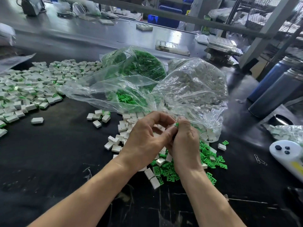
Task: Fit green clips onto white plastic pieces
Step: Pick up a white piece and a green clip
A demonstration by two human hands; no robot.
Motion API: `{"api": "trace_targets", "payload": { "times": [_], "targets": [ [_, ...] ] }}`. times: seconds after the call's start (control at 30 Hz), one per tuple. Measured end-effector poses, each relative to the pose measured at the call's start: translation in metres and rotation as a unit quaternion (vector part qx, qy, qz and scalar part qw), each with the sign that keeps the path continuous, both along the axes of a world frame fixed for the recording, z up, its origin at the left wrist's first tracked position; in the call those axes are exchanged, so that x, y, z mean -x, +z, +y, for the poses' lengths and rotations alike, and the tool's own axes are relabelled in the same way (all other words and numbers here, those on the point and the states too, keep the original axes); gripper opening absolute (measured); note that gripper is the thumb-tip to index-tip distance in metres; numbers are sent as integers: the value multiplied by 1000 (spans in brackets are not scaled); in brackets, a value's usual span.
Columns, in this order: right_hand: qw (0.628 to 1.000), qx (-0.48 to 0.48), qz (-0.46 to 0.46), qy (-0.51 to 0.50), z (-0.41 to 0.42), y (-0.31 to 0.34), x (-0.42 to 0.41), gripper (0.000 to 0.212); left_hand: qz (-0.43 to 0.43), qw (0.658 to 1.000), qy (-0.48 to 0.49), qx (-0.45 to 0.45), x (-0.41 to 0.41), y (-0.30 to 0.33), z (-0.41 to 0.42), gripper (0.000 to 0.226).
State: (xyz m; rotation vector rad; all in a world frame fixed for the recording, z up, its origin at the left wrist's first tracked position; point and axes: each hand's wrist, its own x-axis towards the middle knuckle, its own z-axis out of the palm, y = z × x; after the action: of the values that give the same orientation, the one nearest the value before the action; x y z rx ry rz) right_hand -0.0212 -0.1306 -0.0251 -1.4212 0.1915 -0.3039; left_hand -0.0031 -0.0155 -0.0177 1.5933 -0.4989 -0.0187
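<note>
Over the bench [49, 161], the right hand [185, 145] pinches a green clip [177, 124]; the left hand [144, 138] curls round a white piece [161, 128]. Fitting is underway; next, press home. Finished pieces [24, 92] lie beyond, left.

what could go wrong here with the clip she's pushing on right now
The green clip is only pinched at the fingertips of the right hand, so it might slip and drop into the loose green clips below. The forearms also hover over scattered white pieces, which could get knocked away.
</note>
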Motion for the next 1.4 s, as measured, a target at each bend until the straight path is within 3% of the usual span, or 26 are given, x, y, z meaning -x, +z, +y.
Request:
{"api": "trace_targets", "payload": {
  "times": [1.4],
  "targets": [
    [996,66,-13,-65,3,-4,-4,54,1,1000,22,5,3,-4,-7,4]
  ]
}}
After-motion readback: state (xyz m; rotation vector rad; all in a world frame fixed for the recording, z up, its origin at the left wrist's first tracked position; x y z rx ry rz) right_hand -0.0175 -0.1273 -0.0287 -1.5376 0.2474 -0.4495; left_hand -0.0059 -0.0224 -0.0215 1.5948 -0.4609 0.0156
